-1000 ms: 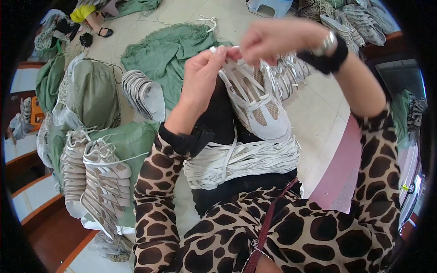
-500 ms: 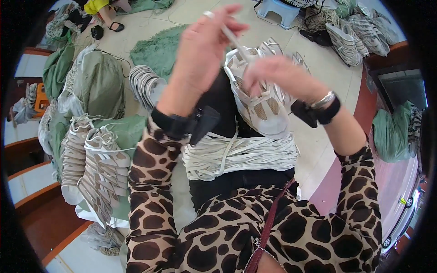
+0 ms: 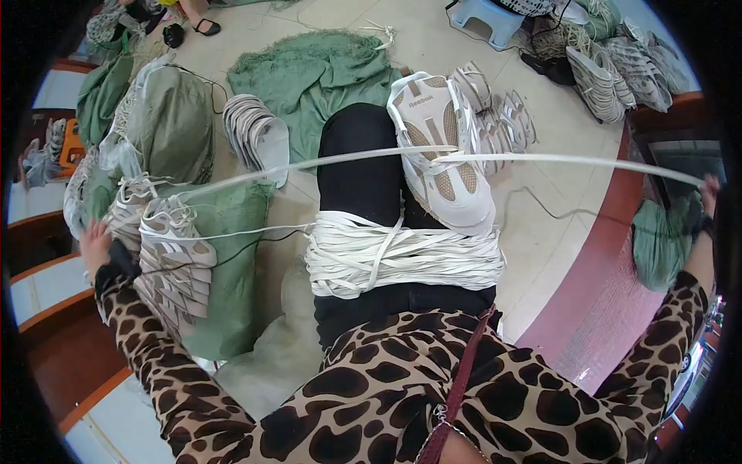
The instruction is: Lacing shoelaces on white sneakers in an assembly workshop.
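Note:
A white shoe upper with tan mesh (image 3: 464, 207) lies over my right knee, its toe toward me. A flat white shoelace (image 3: 572, 158) runs through it, and its two ends stretch out to either side. My right hand (image 3: 709, 193), far out at the right edge, is closed on one end. Far to the left, my left hand (image 3: 97, 243) is closed beside the stacked uppers; the other end runs toward it, though its last stretch blurs against them. Across my thighs lies a thick bundle of white laces (image 3: 417, 259), one strand trailing left.
Nested shoe uppers (image 3: 178, 267) rest on a green sack (image 3: 236, 286) at my left. Another stack of pale pieces (image 3: 255, 135) stands by a green cloth (image 3: 309, 81) on the floor. More uppers (image 3: 506, 124) lie beyond my right knee. A blue stool (image 3: 487, 23) stands farther off.
My hands were close together above the shoe upper. They have swung far apart, left and right, drawing the shoelace out into two long ends.

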Action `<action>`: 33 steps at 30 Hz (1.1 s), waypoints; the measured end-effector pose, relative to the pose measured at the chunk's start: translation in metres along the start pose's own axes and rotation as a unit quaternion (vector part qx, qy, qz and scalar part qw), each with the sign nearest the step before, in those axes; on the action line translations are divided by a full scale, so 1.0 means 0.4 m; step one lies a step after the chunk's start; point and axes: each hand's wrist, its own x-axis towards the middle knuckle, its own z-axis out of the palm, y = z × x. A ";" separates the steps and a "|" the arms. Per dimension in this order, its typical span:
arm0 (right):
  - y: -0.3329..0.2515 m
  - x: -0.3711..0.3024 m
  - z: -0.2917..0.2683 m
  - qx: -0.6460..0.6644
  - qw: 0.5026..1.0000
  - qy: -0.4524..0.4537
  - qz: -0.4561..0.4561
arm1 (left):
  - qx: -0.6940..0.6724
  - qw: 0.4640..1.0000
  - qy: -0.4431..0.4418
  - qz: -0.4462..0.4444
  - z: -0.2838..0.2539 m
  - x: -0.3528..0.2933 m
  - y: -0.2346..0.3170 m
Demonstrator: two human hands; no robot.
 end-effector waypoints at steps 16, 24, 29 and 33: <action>-0.502 -0.532 0.955 0.293 0.914 -0.062 0.274 | 0.002 0.955 -0.269 -0.124 1.007 -0.289 -0.032; -0.832 -0.556 1.290 0.143 0.929 -0.341 -0.012 | 0.328 0.830 -0.409 0.193 1.296 -0.541 -0.059; -0.857 -0.533 1.325 0.085 0.915 -0.386 -0.083 | 0.377 0.803 -0.417 0.196 1.305 -0.596 -0.054; -0.858 -0.531 1.343 0.085 0.917 -0.377 -0.097 | 0.379 0.799 -0.430 0.183 1.298 -0.601 -0.059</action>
